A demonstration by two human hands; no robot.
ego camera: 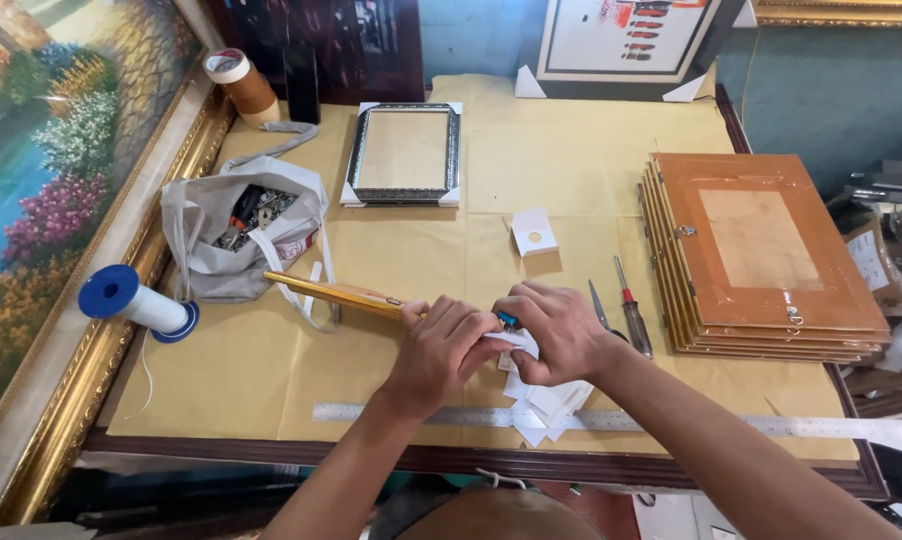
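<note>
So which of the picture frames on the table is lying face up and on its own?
The small silver-edged frame near the table's far edge, with white corner protectors. The orange-brown frames at right lie stacked, backs up.

hands point(501, 345) gripping gold frame point(336, 293), white corner pieces point(546, 405)

Two bare forearms enter from the bottom edge, no sleeves visible on either. Left hand point(439, 348): no ring, no watch, no glove; knuckles and short nails show on the fingers. Right hand point(561, 335): also bare, no jewellery, no wristband at the wrist just below it. Both forearms uncovered all the way down to the frame edge. Between the forearms, below the hands, a rounded bare patch of the person's body shows, with a strip of teal cloth beside it; garment type unclear.
</note>
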